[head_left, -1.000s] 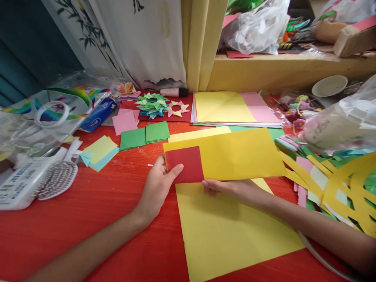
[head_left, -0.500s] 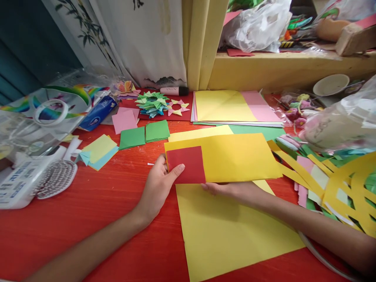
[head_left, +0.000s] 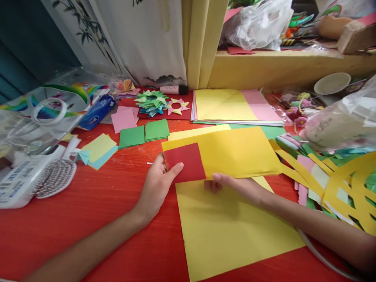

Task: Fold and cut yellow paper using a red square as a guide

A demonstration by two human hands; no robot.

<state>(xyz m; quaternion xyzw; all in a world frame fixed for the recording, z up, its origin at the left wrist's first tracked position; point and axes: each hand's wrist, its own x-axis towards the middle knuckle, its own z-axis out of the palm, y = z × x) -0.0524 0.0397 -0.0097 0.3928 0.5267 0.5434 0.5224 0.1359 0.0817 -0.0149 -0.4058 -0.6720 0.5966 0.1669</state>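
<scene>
My left hand [head_left: 157, 184] is closed on the left end of a folded yellow paper [head_left: 235, 152] and a small red paper square [head_left: 185, 162]. Its thumb presses on the red square, which lies flat over the yellow paper's lower left corner. At the lower edge, just right of the square, my right hand [head_left: 226, 183] has its thumb against the front of the yellow paper and its fingers curled below and behind. Both papers are raised above a large pale yellow sheet [head_left: 235, 231] lying on the red table.
Green paper squares [head_left: 132, 137], pink squares [head_left: 123, 119] and folded paper stars [head_left: 151, 102] lie behind to the left. A stack of coloured sheets [head_left: 226, 105] is at the back. Cut yellow strips [head_left: 349, 192] pile up at right; a hairbrush [head_left: 58, 178] is at left.
My right thumb has come up onto the front of the yellow paper, with the fingers now curled under its edge. The held papers have risen and tilted slightly.
</scene>
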